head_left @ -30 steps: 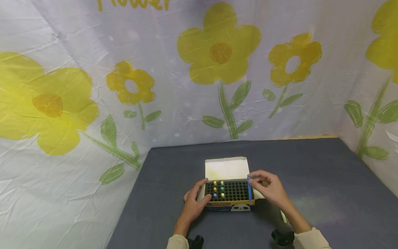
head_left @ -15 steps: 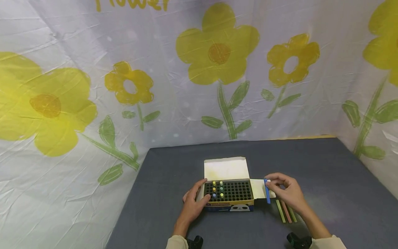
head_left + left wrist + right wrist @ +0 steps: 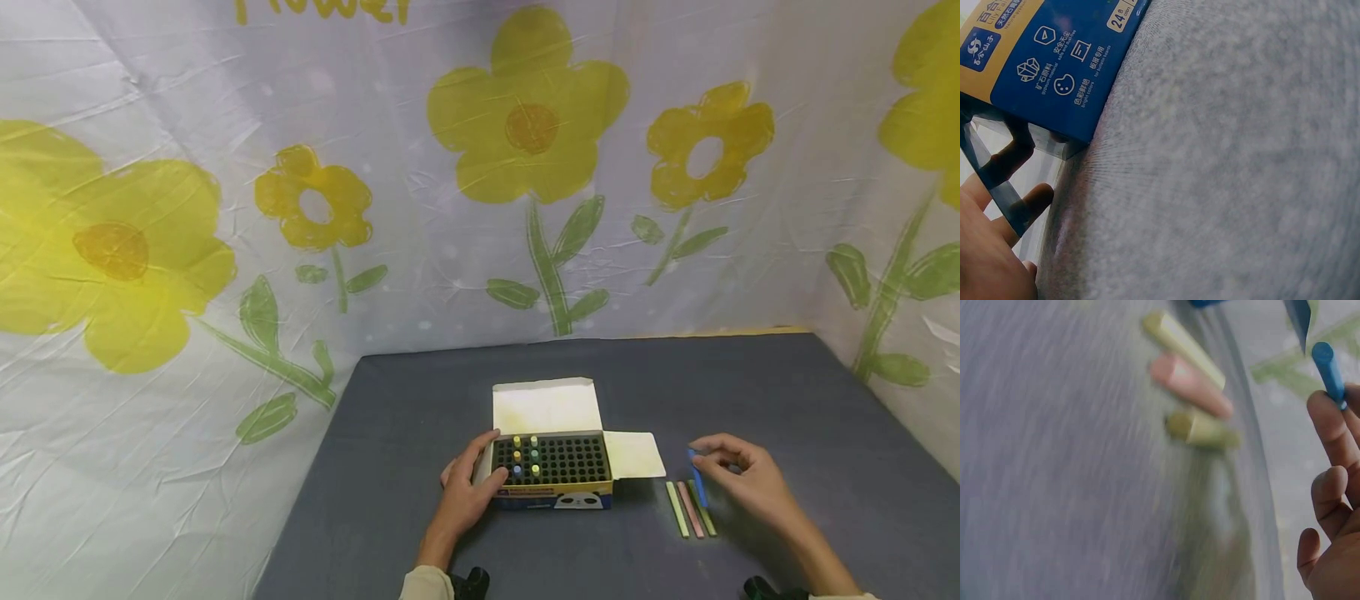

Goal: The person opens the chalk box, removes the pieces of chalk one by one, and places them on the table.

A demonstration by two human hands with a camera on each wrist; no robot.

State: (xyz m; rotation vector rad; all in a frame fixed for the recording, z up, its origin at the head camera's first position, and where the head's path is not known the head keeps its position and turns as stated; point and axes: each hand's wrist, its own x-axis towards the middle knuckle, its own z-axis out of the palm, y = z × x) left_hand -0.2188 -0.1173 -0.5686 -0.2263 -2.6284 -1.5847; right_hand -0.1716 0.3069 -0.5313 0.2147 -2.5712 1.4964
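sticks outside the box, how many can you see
4: a blue stick in the right hand; a pale yellow stick, a pink stick and a green stick on the table, right of the box.

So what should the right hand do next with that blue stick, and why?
I'd probably lower the blue stick onto the table, just right of the green stick. The right hand pinches it near that end of a neat row: pale stick, pink stick, green stick.
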